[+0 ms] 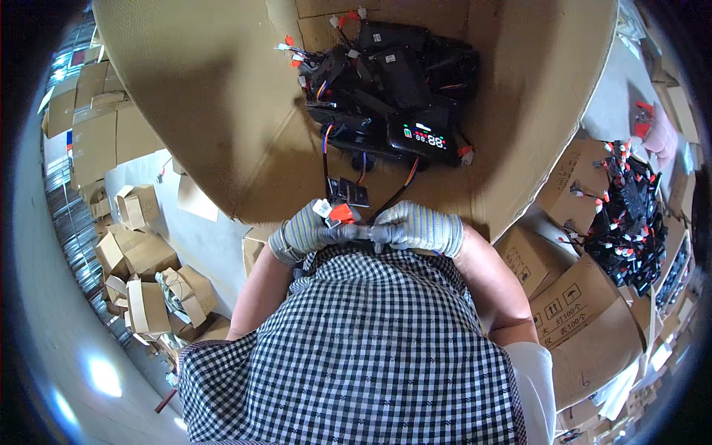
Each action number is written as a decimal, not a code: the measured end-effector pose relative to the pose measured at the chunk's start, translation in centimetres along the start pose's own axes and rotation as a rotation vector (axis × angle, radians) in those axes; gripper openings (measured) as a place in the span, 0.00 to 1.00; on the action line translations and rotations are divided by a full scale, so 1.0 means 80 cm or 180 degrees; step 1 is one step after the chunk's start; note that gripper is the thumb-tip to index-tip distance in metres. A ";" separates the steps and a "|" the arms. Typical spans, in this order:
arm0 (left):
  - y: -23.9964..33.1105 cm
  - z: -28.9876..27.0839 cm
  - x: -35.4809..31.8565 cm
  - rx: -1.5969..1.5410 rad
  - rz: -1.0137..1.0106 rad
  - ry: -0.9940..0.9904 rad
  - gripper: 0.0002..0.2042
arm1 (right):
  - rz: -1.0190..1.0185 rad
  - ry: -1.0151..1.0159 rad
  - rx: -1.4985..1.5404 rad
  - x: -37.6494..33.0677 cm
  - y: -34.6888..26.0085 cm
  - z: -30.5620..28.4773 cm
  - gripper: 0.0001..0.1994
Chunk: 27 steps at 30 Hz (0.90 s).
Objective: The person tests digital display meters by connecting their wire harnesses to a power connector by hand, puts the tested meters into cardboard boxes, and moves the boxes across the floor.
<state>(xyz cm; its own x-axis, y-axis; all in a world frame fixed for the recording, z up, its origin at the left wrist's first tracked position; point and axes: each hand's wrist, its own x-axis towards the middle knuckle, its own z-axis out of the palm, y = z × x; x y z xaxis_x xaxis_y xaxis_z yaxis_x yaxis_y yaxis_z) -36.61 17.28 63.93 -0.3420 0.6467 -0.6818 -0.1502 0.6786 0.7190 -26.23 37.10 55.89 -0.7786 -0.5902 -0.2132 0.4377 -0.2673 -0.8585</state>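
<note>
Both my hands wear grey striped knit gloves and meet in front of my checked apron, fingertips nearly touching. My left hand (311,231) is closed on a wire connector; a white plug (322,208) and a red plug (341,214) stick up beside its fingers. Closed in a pinch, my right hand (423,228) grips a dark cable (400,194) that runs up toward the black display units. Exactly where the fingertips press is partly hidden. Just beyond my hands hangs a small black module (348,192). Further off, a display unit (424,141) with coloured and white markings lies face up.
A big cardboard box (222,148) surrounds the heap of black units (400,74) with their coloured wires. At right, another heap of black wired units (630,222) rises by a printed carton (586,319). Several opened cartons (148,304) stand on the floor at left.
</note>
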 end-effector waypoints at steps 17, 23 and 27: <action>-0.012 -0.045 -0.137 -0.2871 0.2550 0.2300 0.27 | 0.0390 0.1613 0.0352 -0.052 -0.013 0.041 0.17; -0.071 -0.045 -0.322 -0.2210 0.4405 0.3240 0.14 | 0.0713 0.1851 -0.0188 -0.045 0.028 0.060 0.25; -0.161 -0.046 -0.425 -0.2092 0.4697 0.3337 0.22 | 0.0953 0.2090 -0.0347 -0.021 0.029 0.066 0.17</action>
<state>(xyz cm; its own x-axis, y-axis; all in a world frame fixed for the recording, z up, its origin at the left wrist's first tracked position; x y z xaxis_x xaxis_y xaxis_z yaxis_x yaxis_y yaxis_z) -26.47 -14.73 78.32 -0.8055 -0.1060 0.5830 0.5481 -0.5071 0.6651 -21.54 33.48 56.72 -0.7567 -0.0383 -0.6527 0.6536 -0.0684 -0.7537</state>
